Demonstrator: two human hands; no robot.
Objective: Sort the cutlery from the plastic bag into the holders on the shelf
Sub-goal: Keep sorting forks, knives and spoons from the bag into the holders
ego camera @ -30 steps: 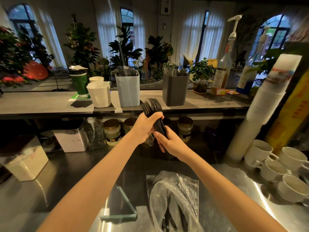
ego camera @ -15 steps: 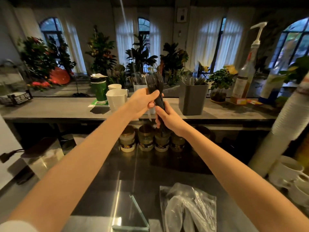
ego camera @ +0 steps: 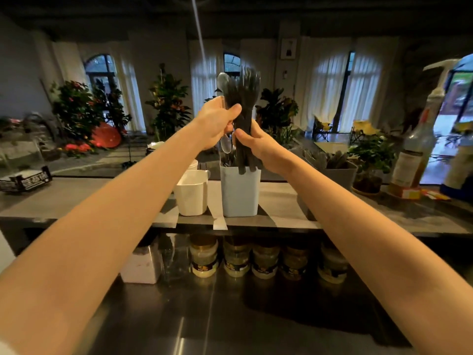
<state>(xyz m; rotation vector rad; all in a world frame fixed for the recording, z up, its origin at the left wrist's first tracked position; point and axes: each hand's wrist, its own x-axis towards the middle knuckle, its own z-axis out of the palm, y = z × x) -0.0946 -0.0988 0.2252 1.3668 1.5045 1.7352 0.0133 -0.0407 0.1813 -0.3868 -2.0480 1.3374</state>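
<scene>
Both my hands hold an upright bundle of black plastic forks (ego camera: 243, 98) just above the pale blue holder (ego camera: 240, 193) on the shelf. My left hand (ego camera: 216, 121) grips the upper handles, together with a clear plastic spoon (ego camera: 225, 146). My right hand (ego camera: 256, 143) grips the lower handles, whose ends reach the holder's mouth. That holder has other cutlery in it. A dark grey holder (ego camera: 337, 172) with cutlery stands to the right, partly behind my right arm. The plastic bag is out of view.
A white jug-shaped holder (ego camera: 192, 196) stands left of the blue one on the grey shelf (ego camera: 76, 198). Syrup pump bottles (ego camera: 417, 149) and a potted plant (ego camera: 371, 160) stand at the right. Several jars (ego camera: 204, 257) line up under the shelf, behind the steel counter (ego camera: 230, 316).
Both hands have lifted the fork bundle up from over the counter and carried it forward above the blue holder. The view has tilted up, so the bag has dropped out of sight.
</scene>
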